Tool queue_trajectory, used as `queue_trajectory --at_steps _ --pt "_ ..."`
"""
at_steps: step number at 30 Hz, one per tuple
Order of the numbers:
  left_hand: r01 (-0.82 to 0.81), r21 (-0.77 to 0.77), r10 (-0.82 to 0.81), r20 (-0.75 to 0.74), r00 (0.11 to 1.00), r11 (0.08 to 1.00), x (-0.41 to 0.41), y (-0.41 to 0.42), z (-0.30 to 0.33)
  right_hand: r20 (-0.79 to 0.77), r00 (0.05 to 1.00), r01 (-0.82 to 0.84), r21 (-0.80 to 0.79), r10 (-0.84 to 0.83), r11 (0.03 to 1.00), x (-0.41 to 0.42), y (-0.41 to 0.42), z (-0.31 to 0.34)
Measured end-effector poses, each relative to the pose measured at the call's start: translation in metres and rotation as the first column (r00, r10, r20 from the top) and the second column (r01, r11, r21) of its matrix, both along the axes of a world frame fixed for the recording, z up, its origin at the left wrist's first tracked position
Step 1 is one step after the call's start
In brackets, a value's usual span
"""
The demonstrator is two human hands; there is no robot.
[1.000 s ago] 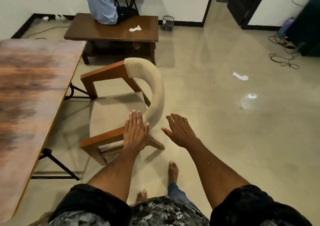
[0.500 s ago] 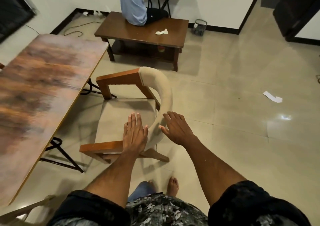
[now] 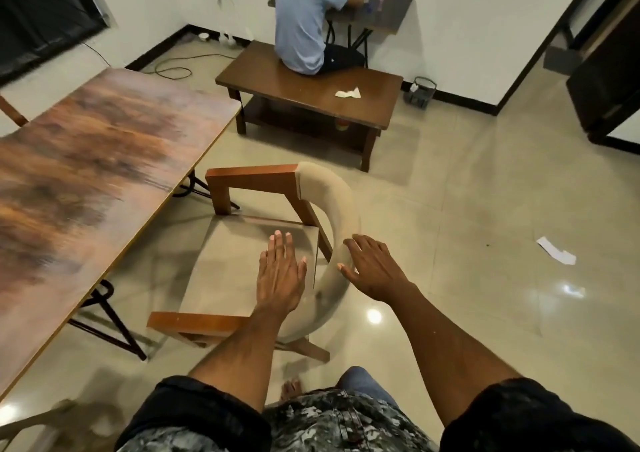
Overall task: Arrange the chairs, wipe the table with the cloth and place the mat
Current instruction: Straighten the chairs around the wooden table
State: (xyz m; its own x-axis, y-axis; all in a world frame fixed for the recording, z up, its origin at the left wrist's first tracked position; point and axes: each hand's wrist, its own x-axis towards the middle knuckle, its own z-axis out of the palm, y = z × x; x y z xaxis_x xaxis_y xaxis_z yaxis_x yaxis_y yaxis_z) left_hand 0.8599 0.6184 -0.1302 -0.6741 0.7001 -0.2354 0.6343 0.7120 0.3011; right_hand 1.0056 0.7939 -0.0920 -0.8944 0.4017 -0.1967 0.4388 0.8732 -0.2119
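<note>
Here, your left hand (image 3: 280, 275) hovers flat and open-fingered over the chair (image 3: 242, 261) seat; your right hand (image 3: 374, 268), fingers spread, touches the curved backrest, gripping nothing. The chair stands just left of both hands, beside the long surface (image 3: 86, 174). Close both hands on the backrest before pushing. No readable writing appears.

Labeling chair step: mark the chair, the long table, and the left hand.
chair (image 3: 239, 264), head view, on the beige seat.
long table (image 3: 86, 181), head view, on the bare wood-grain top.
left hand (image 3: 280, 275), head view, on the back of the hand.
</note>
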Motion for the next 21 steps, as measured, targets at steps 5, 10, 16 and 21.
queue_trajectory --at_steps 5,10,16,21 --pt "-0.116 0.019 0.116 0.006 0.993 0.993 -0.027 0.011 0.003 0.012 0.995 -0.101 -0.013 0.101 0.995 -0.038 0.021 -0.002" --pt "-0.291 -0.026 0.291 -0.001 0.957 0.956 -0.037 0.024 -0.008 0.063 0.955 -0.287 -0.037 0.289 0.957 -0.082 0.059 -0.011" --pt "-0.514 -0.053 0.515 0.010 0.857 0.856 -0.026 0.057 -0.001 0.081 0.861 -0.500 -0.054 0.503 0.864 -0.132 0.121 -0.025" --pt "-0.670 -0.117 0.677 0.028 0.735 0.733 0.001 0.063 0.005 0.119 0.710 -0.690 -0.085 0.694 0.719 -0.149 0.136 -0.048"
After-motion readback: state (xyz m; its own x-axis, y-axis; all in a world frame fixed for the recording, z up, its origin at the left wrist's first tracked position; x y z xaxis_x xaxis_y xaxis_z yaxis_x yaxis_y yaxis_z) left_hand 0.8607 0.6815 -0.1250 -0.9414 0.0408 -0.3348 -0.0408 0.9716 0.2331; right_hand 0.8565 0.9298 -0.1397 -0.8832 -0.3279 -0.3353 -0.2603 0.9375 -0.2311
